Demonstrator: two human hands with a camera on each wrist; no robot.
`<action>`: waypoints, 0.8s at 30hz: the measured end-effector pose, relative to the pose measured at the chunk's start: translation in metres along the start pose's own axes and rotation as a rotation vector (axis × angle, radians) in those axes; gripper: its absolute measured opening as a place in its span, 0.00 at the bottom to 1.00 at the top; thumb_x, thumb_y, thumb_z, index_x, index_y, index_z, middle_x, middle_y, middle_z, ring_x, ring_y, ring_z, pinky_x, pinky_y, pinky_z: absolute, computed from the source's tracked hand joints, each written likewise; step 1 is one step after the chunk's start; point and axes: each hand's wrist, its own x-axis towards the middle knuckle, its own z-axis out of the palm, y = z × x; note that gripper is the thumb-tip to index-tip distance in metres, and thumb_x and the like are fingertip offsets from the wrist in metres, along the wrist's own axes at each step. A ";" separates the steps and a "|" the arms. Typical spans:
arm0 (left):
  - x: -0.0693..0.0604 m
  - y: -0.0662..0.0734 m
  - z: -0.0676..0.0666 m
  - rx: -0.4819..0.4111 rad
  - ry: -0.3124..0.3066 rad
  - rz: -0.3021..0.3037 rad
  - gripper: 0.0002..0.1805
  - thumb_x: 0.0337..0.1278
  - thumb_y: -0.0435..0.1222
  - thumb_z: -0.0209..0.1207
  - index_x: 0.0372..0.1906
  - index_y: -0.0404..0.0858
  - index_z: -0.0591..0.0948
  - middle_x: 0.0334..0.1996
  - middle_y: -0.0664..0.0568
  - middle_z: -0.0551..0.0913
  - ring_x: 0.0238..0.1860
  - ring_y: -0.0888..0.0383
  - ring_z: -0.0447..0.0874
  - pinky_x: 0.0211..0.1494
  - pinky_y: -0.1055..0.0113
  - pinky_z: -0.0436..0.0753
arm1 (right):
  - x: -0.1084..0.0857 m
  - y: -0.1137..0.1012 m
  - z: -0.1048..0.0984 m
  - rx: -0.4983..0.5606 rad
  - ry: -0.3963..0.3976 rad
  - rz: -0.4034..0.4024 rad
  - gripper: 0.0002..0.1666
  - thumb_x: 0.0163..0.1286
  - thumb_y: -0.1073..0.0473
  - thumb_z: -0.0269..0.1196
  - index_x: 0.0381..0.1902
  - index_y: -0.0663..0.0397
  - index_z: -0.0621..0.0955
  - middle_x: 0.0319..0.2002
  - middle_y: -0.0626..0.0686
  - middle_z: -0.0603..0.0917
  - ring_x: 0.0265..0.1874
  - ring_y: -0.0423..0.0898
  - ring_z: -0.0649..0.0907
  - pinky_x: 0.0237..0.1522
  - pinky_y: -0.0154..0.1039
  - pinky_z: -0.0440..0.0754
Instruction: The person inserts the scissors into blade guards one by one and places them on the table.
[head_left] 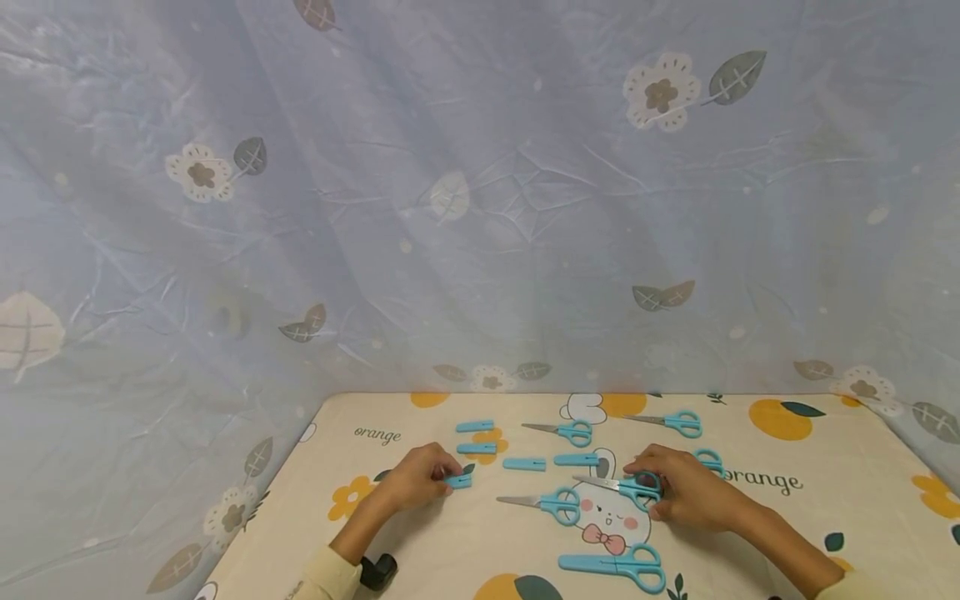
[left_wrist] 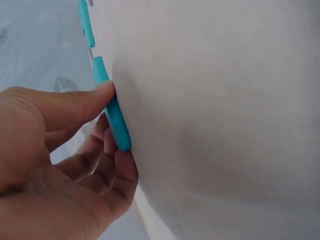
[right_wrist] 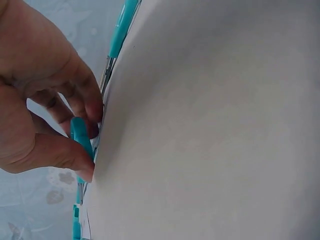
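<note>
My left hand (head_left: 414,482) pinches a light-blue scissor cover (head_left: 460,481) at the left of the group. In the left wrist view the thumb lies on one side of this cover (left_wrist: 117,122), low over the cloth. My right hand (head_left: 693,492) holds a pair of scissors (head_left: 611,482) by its blue handle, with the bare blade pointing left. The right wrist view shows thumb and fingers about the handle (right_wrist: 81,134). Another bare pair of scissors (head_left: 558,505) lies just in front of that blade. Behind the right hand, a further scissors handle (head_left: 708,461) shows, its blade hidden.
Loose covers lie at the back left (head_left: 475,426), (head_left: 477,448) and in the middle, a cover (head_left: 524,463) and another cover (head_left: 576,459). Bare scissors (head_left: 576,432) and more scissors (head_left: 686,423) lie farther back. Covered scissors (head_left: 592,564) lie in front. A patterned curtain (head_left: 480,250) hangs behind the table.
</note>
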 end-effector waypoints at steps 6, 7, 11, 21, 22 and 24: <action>0.000 0.008 0.001 0.048 -0.008 -0.033 0.11 0.58 0.23 0.72 0.44 0.38 0.89 0.39 0.51 0.84 0.41 0.57 0.80 0.43 0.66 0.80 | -0.001 0.001 -0.002 0.061 -0.009 0.030 0.35 0.56 0.65 0.81 0.62 0.61 0.85 0.45 0.47 0.83 0.34 0.33 0.73 0.35 0.32 0.75; 0.000 0.009 0.002 0.052 -0.009 -0.037 0.11 0.58 0.23 0.72 0.43 0.38 0.89 0.39 0.51 0.84 0.41 0.57 0.80 0.44 0.65 0.81 | -0.002 0.001 -0.002 0.064 -0.011 0.045 0.34 0.56 0.64 0.82 0.62 0.60 0.86 0.46 0.49 0.85 0.35 0.33 0.73 0.36 0.32 0.75; -0.001 0.014 0.003 0.078 -0.007 -0.050 0.12 0.58 0.22 0.71 0.41 0.40 0.87 0.38 0.54 0.85 0.41 0.59 0.80 0.45 0.62 0.82 | -0.002 0.001 -0.002 0.082 -0.013 0.079 0.32 0.54 0.63 0.83 0.58 0.56 0.87 0.60 0.64 0.88 0.38 0.34 0.79 0.38 0.32 0.76; -0.003 0.018 0.007 0.129 0.002 -0.034 0.13 0.55 0.20 0.71 0.40 0.40 0.88 0.33 0.55 0.86 0.35 0.63 0.77 0.41 0.66 0.79 | -0.007 0.005 -0.005 0.147 0.012 0.079 0.29 0.61 0.66 0.78 0.60 0.56 0.85 0.55 0.53 0.90 0.41 0.33 0.80 0.41 0.32 0.83; -0.003 0.018 0.006 0.129 -0.002 -0.030 0.14 0.55 0.20 0.70 0.40 0.40 0.88 0.33 0.55 0.86 0.35 0.63 0.77 0.41 0.66 0.80 | -0.008 0.005 -0.005 0.149 0.014 0.075 0.28 0.62 0.66 0.77 0.61 0.57 0.85 0.56 0.54 0.90 0.41 0.32 0.80 0.42 0.32 0.83; -0.005 0.019 0.003 0.130 -0.008 -0.017 0.15 0.54 0.19 0.68 0.41 0.39 0.89 0.35 0.53 0.88 0.36 0.63 0.79 0.42 0.66 0.81 | -0.009 0.006 -0.006 0.149 0.022 0.080 0.27 0.64 0.66 0.76 0.61 0.55 0.85 0.57 0.53 0.90 0.44 0.32 0.83 0.45 0.33 0.85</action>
